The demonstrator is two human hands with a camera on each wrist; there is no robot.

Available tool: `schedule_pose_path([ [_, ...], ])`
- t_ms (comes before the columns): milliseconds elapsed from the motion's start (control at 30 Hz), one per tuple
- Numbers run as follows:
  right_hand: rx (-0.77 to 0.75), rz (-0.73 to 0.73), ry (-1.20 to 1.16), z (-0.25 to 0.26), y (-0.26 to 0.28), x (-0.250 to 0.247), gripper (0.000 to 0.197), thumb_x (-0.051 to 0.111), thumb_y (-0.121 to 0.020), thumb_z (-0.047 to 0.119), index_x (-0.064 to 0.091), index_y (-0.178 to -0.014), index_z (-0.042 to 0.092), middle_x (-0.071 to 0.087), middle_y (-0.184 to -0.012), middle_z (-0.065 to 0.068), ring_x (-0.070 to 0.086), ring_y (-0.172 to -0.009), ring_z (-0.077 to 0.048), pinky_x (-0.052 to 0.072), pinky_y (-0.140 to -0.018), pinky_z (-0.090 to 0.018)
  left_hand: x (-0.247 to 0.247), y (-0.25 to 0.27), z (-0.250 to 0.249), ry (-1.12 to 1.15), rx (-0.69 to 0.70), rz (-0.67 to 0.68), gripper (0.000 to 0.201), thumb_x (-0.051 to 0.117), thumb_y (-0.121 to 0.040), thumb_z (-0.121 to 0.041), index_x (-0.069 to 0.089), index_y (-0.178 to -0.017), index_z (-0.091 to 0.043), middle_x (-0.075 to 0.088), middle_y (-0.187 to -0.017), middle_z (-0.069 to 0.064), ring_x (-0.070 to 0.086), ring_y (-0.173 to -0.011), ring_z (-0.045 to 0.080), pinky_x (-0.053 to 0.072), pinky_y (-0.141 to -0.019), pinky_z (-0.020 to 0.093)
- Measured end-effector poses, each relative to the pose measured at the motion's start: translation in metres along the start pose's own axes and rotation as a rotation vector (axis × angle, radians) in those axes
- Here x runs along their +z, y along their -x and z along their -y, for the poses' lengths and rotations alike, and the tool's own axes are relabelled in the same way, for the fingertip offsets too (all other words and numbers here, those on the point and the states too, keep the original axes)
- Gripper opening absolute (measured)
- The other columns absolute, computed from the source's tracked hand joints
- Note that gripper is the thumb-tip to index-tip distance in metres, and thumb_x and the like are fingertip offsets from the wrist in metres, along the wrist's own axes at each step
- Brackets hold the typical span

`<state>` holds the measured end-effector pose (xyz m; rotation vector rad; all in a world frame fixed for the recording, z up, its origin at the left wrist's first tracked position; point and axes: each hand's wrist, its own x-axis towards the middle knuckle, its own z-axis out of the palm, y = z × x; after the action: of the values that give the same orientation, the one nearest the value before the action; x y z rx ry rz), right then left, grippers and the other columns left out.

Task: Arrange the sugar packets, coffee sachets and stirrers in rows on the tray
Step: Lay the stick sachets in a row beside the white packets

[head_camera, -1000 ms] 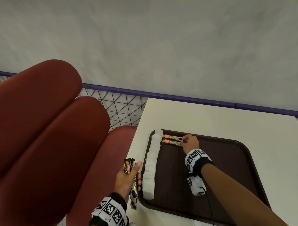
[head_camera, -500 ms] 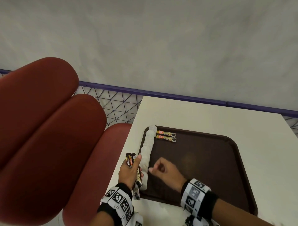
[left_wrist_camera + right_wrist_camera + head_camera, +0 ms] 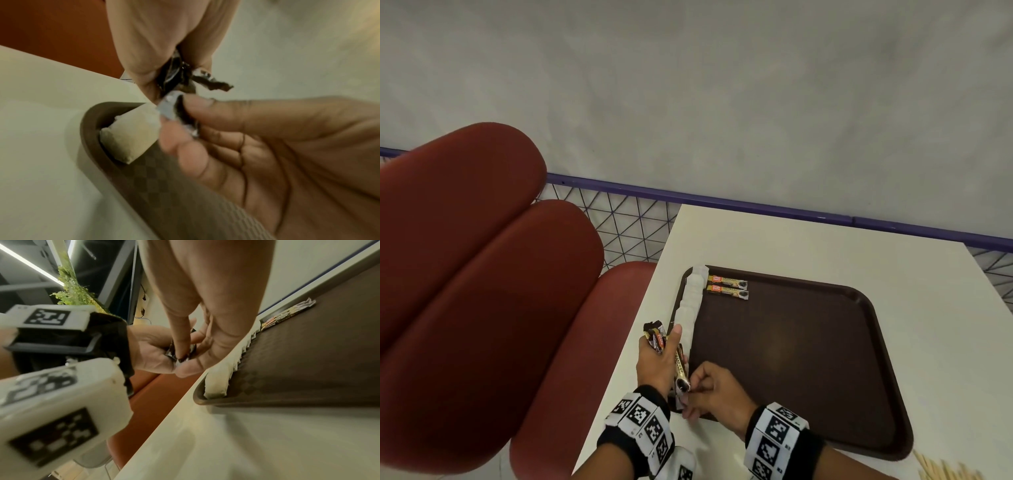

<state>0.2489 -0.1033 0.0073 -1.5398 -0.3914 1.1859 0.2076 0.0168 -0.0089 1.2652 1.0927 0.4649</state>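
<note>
A dark brown tray (image 3: 825, 342) lies on the cream table (image 3: 791, 240). A row of white sugar packets (image 3: 692, 301) runs along its left rim, and two coffee sachets (image 3: 727, 287) lie side by side at its far left corner. My left hand (image 3: 655, 363) grips a bundle of coffee sachets (image 3: 655, 337) over the tray's left edge. My right hand (image 3: 709, 390) pinches the near end of one sachet (image 3: 174, 110) in that bundle between thumb and fingers. In the right wrist view the pinch (image 3: 180, 356) sits just left of the sugar row (image 3: 232, 363).
Red padded seats (image 3: 482, 274) stand left of the table. A purple rail with wire mesh (image 3: 619, 219) runs behind it, below a grey wall. Wooden stirrers (image 3: 948, 471) lie on the table at the bottom right corner of the head view.
My right hand left the two placed sachets at the tray's far corner, drew back to the near left, and took hold of a sachet end in my left hand's bundle.
</note>
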Motion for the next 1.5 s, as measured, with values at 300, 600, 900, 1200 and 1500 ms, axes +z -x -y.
schedule_pose_path([
  [300,-0.028,-0.028,0.005,0.011,-0.002,0.000,0.017,0.057,-0.082,-0.008,0.050,-0.082,0.007,0.057,-0.069,-0.010,0.059,-0.050,-0.009,0.050,-0.055,-0.019,-0.005,-0.003,0.001,-0.021,0.010,-0.044,0.058,0.071,-0.079,-0.035,0.046,-0.121,-0.005,0.063,-0.110,0.017,0.061,-0.101,0.031,0.045,-0.098,0.046],
  [600,-0.064,-0.060,0.051,0.007,-0.009,0.005,0.020,0.070,-0.078,0.003,0.051,-0.079,0.010,0.058,-0.069,-0.004,0.058,-0.054,-0.011,0.049,-0.057,-0.020,-0.006,-0.003,-0.005,-0.010,0.002,-0.036,0.053,0.075,-0.075,-0.031,0.045,-0.112,-0.008,0.062,-0.105,0.016,0.060,-0.099,0.032,0.046,-0.097,0.045],
  [900,-0.017,0.024,-0.099,0.022,-0.015,-0.014,0.015,0.060,-0.084,-0.004,0.048,-0.085,0.004,0.062,-0.059,-0.005,0.064,-0.049,-0.014,0.052,-0.049,-0.021,-0.005,-0.015,0.001,0.053,-0.024,0.045,0.093,0.075,-0.043,-0.074,0.052,-0.107,-0.010,0.067,-0.099,0.019,0.067,-0.090,0.037,0.051,-0.089,0.055],
  [1200,0.088,-0.009,-0.104,0.030,-0.019,-0.019,0.009,0.054,-0.089,0.000,0.047,-0.091,0.005,0.064,-0.074,-0.015,0.065,-0.052,-0.017,0.054,-0.049,-0.025,-0.007,-0.018,0.000,-0.017,-0.015,0.017,0.084,0.070,-0.056,-0.070,0.055,-0.110,-0.008,0.068,-0.100,0.010,0.065,-0.095,0.026,0.048,-0.095,0.047],
  [1500,-0.041,-0.464,0.261,0.039,-0.065,-0.089,0.022,0.068,-0.078,0.005,0.058,-0.070,0.022,0.061,-0.077,-0.003,0.054,-0.071,-0.014,0.041,-0.061,-0.019,-0.027,-0.028,0.000,-0.004,-0.018,0.020,0.029,0.069,-0.081,-0.034,0.055,-0.089,-0.010,0.059,-0.070,0.009,0.057,-0.056,0.019,0.052,-0.051,0.024],
])
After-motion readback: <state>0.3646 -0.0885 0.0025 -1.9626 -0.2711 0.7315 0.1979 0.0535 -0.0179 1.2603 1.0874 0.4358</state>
